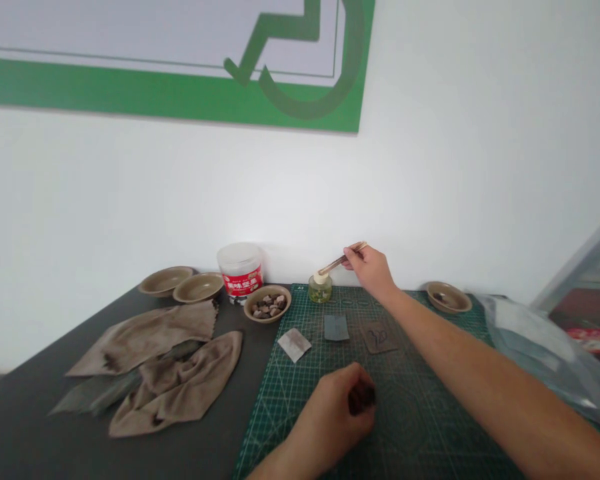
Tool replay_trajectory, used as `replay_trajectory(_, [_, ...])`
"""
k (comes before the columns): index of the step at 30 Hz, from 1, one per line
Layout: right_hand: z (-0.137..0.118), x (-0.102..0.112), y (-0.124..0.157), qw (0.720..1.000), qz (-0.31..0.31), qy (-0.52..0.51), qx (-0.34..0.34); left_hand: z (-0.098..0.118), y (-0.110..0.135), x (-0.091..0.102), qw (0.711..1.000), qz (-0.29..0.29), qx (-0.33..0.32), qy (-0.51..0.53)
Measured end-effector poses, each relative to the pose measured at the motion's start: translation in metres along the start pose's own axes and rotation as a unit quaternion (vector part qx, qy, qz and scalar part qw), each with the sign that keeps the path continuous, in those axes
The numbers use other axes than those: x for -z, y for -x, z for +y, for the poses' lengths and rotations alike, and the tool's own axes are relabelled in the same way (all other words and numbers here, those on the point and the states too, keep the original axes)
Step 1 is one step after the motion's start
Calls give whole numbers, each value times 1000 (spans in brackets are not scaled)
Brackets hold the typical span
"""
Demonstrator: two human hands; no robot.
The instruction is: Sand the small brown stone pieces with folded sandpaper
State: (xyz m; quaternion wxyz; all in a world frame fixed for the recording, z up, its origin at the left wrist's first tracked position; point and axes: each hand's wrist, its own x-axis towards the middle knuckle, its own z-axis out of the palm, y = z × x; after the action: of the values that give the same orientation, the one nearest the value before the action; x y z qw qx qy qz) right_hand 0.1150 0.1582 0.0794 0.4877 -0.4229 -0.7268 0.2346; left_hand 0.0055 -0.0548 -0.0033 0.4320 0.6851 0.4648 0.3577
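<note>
My right hand [371, 267] pinches a thin, brownish wooden stick tool [336, 265]. Its lower tip meets the pale top of a small glass bottle [321, 289] holding yellowish-green liquid, at the back of the green cutting mat [280, 393]. My left hand [333, 410] is closed above the front of the mat, fingers curled around a dark area; I cannot make out what is in it. Between my hands and the bottle lie a whitish square packet [295, 345], a grey-blue square [336, 328] and a brown square piece [379, 337] bearing a dark looped line.
Left of the mat are a bowl of stones [267, 305], a lidded plastic tub [241, 270], two brown bowls [199, 287] and stained brown cloths [175, 380]. To the right stand another bowl [449, 297] and a clear plastic bag [545, 353]. A white wall [180, 187] rises behind.
</note>
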Motion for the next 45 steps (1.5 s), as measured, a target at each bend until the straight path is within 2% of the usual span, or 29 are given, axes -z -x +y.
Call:
replay_trajectory(9, [-44, -16, -45, 977, -24, 209, 28, 0, 0, 2, 1000, -2, -7, -23])
replay_trajectory(13, [-59, -27, -51, 961, -18, 275, 23, -2, 0, 3, 1000, 1, -7, -28])
replay_trajectory(17, [-63, -33, -50, 949, -24, 314, 14, -4, 0, 2, 999, 5, -12, -34])
replay_trajectory(21, [-56, -37, -45, 943, -56, 327, 11, -5, 0, 2, 999, 4, -13, -32])
replay_trajectory(26, [-35, -47, -35, 942, -110, 316, -6, -5, 0, 1, 999, 4, -18, -43])
replay_trajectory(34, [0, -52, -23, 960, -111, 248, -63, -5, 0, 1, 998, 4, -15, -59])
replay_trajectory(40, [15, -33, -1, 981, -104, 150, -65, -5, -1, 1, 998, -4, -9, -60])
replay_trajectory(45, [29, 4, 35, 990, -92, 78, -80, -3, -1, 2, 998, 12, -13, -63])
